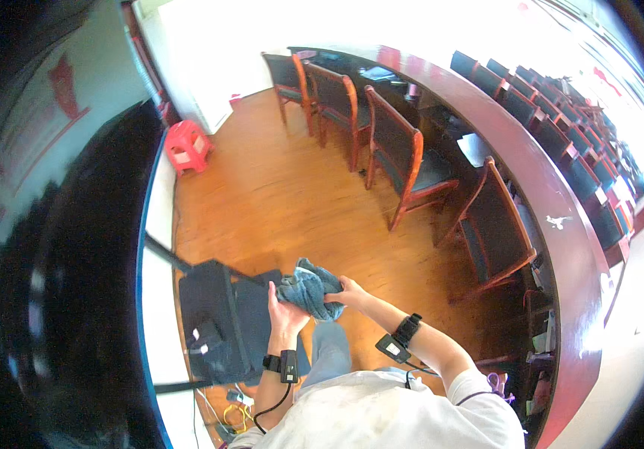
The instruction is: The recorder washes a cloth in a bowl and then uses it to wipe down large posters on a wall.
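Observation:
A crumpled blue-grey cloth [313, 289] is bunched up in front of my body, held between both hands. My left hand [288, 317] supports it from the left and below, palm turned up and thumb raised along its side. From the right, my right hand [347, 294] pinches the cloth, with some fingertips hidden in its folds. Each wrist wears a black strap with a small cabled box.
Wooden chairs with dark padding [406, 154] line a long curved desk [546, 191] on my right. To my left stand dark box-like objects [207, 320] near cables [235, 415]. A red plastic stool [188, 147] sits farther ahead by the wall. Rows of seats [558, 129] lie beyond the desk.

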### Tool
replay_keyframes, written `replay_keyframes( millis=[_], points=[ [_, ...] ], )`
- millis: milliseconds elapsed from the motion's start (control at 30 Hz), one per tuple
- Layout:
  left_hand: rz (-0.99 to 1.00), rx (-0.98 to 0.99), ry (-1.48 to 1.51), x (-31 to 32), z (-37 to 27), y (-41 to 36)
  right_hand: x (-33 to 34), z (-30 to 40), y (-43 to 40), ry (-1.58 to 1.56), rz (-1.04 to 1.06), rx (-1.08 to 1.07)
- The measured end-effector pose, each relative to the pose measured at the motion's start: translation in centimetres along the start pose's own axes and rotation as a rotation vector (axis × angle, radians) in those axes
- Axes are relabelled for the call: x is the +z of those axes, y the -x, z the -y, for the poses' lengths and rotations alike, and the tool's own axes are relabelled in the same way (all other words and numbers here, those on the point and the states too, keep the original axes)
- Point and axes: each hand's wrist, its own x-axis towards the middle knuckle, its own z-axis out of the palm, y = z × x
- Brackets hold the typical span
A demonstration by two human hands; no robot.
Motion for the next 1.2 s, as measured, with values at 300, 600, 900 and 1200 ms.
replay_keyframes(
  millis=[300,600,900,1200],
  points=[
    [0.123,-0.327,-0.048,2.8,-9.0,-16.4,-7.2,7.5,-14.4,-0.713,-0.158,-0.124],
    [-0.004,-0.172,0.154,6.9,-14.6,-32.7,-13.2,14.0,-29.6,-1.128,-0.194,-0.148],
    [-0.397,-0.202,0.058,7.5,-22.8,-53.1,-22.3,19.0,-47.6,-1.159,0.070,-0.112],
    [-0.026,0.323,-0.225,11.1,-38.5,-64.7,-21.7,25.0,-65.1,-0.468,0.242,0.470]
  ],
)
